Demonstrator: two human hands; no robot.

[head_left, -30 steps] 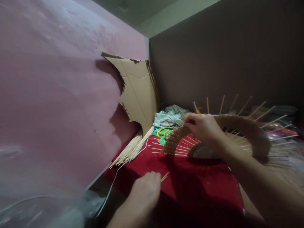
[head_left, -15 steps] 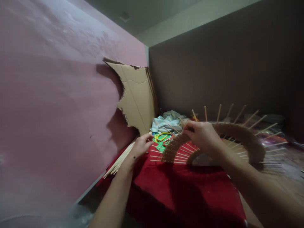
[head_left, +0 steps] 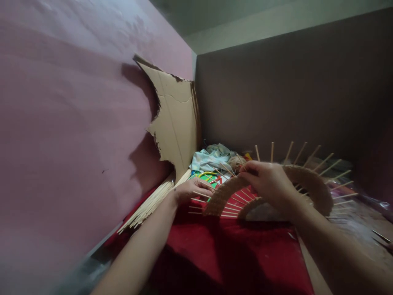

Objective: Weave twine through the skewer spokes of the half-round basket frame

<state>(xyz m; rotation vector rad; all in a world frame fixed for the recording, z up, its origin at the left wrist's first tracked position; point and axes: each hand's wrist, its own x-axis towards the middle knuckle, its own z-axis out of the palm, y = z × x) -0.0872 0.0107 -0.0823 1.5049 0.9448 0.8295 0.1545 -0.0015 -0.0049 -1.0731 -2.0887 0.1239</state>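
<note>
Half-woven tan arch, bare sticks fanning from its rim

A pink wall runs along the left and meets a dark brown wall at the far corner, under a pale ceiling. A torn sheet of cardboard leans against the pink wall. A red cloth covers the surface below. The light is dim.
</note>
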